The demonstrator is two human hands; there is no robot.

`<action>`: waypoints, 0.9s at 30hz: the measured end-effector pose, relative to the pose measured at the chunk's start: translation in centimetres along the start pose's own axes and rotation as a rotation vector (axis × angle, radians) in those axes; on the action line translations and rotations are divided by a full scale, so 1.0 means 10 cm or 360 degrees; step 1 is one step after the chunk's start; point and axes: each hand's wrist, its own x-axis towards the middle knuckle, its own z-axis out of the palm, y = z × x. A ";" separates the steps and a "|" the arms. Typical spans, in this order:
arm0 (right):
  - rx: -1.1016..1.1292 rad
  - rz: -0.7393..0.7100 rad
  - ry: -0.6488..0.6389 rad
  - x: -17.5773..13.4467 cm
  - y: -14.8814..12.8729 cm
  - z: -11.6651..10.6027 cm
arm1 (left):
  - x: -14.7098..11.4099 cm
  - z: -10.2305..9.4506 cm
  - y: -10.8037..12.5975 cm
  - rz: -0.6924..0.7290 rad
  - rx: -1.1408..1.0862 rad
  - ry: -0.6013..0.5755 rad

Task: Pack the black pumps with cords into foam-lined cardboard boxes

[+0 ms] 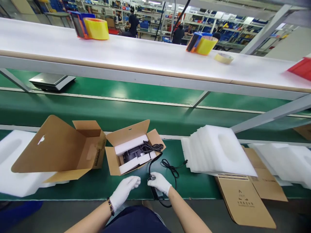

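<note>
The right hand partly hides the black adapter.

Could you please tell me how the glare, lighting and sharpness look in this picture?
Head view: bright lighting, with a pale glare patch on the green surface beneath the white shelf; head view: the right hand stands out clearly in its pale glove; head view: the distant seated worker looks small and soft, and the flat carton's small print is unreadable.

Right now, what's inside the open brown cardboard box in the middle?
In the box, white foam blocks flank a black device; a coiled black cable lies over its right end. What's beneath the device and foam is covered.
</note>
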 end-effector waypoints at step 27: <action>0.1947 -0.0815 0.0293 -0.84 -0.94 -1.15 | -0.40 -0.60 2.42 0.1113 0.1872 -0.0572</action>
